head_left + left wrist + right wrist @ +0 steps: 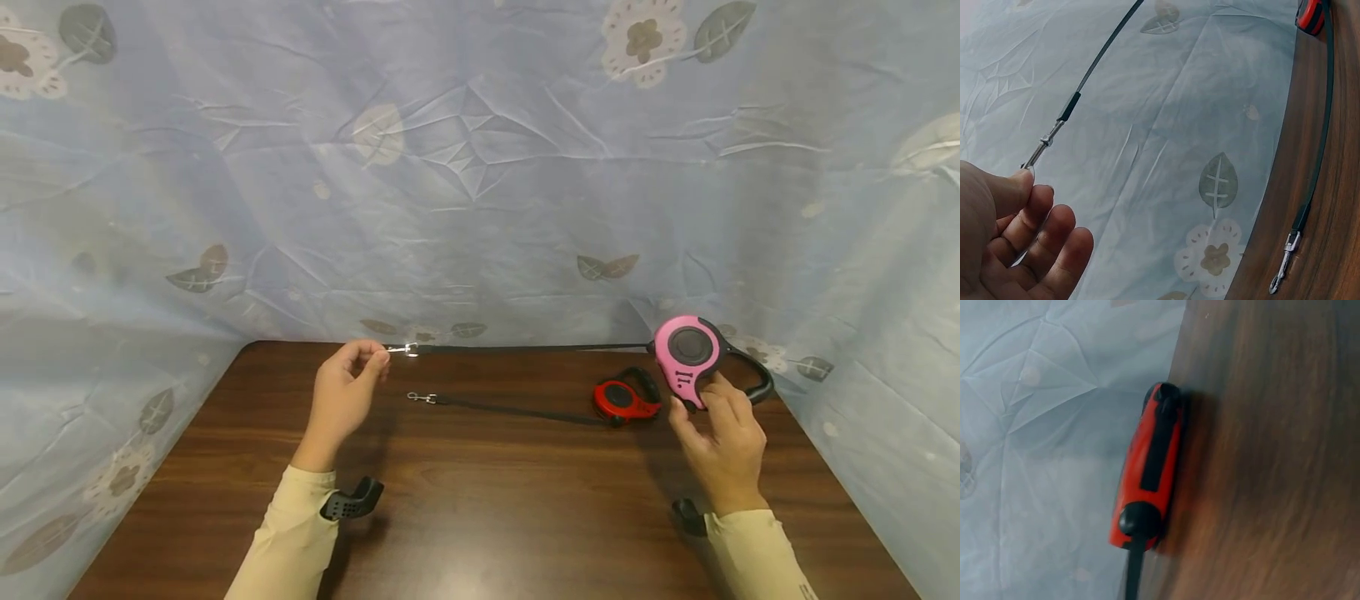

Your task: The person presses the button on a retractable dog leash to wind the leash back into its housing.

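A pink and black retractable dog leash is held up off the table by my right hand, thumb and fingers gripping the lower part of its case. Its dark strap runs nearly level to the left. At the strap's end, my left hand pinches the silver snap hook between thumb and index finger. Nearer to me on the table lies a red and black retractable leash, its strap drawn out leftward to a silver snap hook. The right wrist view shows the red leash but not my right hand.
The brown wooden table spreads under both hands. A pale blue curtain with flowers and leaves hangs along its back and both sides. Black wrist mounts sit on both sleeves.
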Motion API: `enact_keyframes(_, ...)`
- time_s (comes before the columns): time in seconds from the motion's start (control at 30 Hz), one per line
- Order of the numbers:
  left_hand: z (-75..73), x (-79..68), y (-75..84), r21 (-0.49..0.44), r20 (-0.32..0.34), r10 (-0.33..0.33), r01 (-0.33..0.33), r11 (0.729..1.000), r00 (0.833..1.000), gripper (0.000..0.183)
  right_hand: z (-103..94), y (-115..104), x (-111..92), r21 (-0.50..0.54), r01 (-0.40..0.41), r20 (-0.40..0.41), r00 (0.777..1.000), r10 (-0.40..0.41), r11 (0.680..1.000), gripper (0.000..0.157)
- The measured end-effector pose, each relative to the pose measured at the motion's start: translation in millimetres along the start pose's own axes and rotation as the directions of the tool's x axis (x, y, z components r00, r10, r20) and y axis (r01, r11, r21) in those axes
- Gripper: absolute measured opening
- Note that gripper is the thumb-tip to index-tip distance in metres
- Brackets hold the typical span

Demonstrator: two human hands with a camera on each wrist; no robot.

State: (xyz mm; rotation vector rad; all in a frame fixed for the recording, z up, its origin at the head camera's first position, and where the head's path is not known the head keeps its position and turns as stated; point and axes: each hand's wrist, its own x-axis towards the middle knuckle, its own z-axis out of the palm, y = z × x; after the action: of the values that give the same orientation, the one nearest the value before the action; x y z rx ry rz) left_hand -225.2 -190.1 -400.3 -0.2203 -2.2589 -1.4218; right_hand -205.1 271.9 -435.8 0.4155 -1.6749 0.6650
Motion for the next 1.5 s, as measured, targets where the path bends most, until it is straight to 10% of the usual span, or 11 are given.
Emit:
enact_keyframes(0.3,0.4,-4.3,30.1,-0.005,0.012,-0.005,0.005,1.000,1.000,0.012,-1.7,-1,2,-0.020,-0.001,0.019,1.000,0.001,1.000,0.044)
enact_keyframes(0.6,2.8,-1.6,0.8,0.007,-0.015,0.018,-0.018,1.000,1.000,0.015,-2.1,5,-4,-0.097,0.032,0.161,0.987,-0.016,0.995,0.047)
enact_keyframes(1.5,6.7,-4.9,8.5,0.060,0.114,0.018,-0.024,0.998,0.993,0.021,10.7,-7,-10,0.030,0.111,0.221,0.969,-0.115,0.993,0.038)
